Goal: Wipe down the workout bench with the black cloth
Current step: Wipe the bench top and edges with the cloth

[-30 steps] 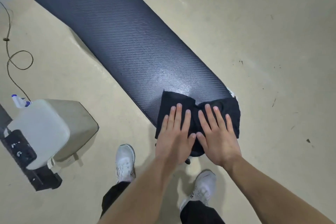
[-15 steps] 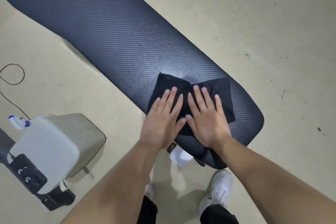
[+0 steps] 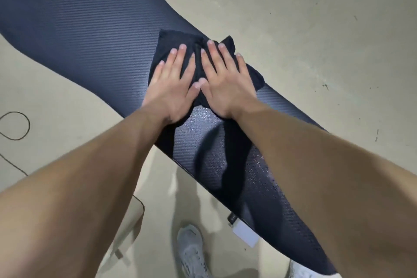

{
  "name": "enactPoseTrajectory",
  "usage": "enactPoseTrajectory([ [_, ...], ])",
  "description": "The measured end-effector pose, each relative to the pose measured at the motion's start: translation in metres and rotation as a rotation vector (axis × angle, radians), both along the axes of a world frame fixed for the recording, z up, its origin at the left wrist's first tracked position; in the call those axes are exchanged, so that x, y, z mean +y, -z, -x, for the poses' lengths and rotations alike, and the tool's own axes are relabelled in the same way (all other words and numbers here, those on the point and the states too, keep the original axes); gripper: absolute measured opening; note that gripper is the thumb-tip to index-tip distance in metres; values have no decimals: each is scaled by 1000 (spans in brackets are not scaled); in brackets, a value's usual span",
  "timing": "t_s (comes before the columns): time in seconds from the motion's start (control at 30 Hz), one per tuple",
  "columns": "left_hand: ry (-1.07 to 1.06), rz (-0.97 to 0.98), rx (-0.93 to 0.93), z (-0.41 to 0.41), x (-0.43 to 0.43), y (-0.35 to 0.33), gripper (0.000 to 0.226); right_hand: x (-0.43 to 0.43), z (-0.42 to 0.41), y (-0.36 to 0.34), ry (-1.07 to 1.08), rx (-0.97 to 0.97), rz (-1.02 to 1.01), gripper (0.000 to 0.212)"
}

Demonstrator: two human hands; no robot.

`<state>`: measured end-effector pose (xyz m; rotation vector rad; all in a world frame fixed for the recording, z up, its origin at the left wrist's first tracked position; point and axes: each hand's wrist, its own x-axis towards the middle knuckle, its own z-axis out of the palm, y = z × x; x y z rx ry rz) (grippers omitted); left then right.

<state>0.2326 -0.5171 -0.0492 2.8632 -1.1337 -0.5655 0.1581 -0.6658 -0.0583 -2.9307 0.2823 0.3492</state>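
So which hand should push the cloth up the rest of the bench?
Probably the left hand. It lies flat on the black cloth toward the bench's wide unwiped stretch; the right hand sits by the far edge.

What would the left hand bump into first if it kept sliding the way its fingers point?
Nothing, it seems: past the black cloth, the left hand meets only bare workout bench up to the picture's edge.
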Motion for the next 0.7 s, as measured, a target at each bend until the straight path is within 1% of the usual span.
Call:
enactPoseTrajectory([
  [0.13,-54,5,-28,-17,-8,3,66,-7,-27,1,-8,10,-18,64],
  [0.27,-189,4,1,13,-14,2,66,-7,-4,-3,-28,-5,-37,63],
  [0.4,-194,-2,8,80,-9,-1,68,-20,64,-7,-98,17,-49,64],
  [0.5,-201,22,19,142,-14,-2,69,-33,121,-10,-87,29,-46,65],
  [0.6,-252,76,28,205,-29,-1,71,-47,180,-11,-84,78,-35,66],
  [0.7,-288,72,35,272,-47,1,70,-62,245,-13,-93,125,-48,66],
])
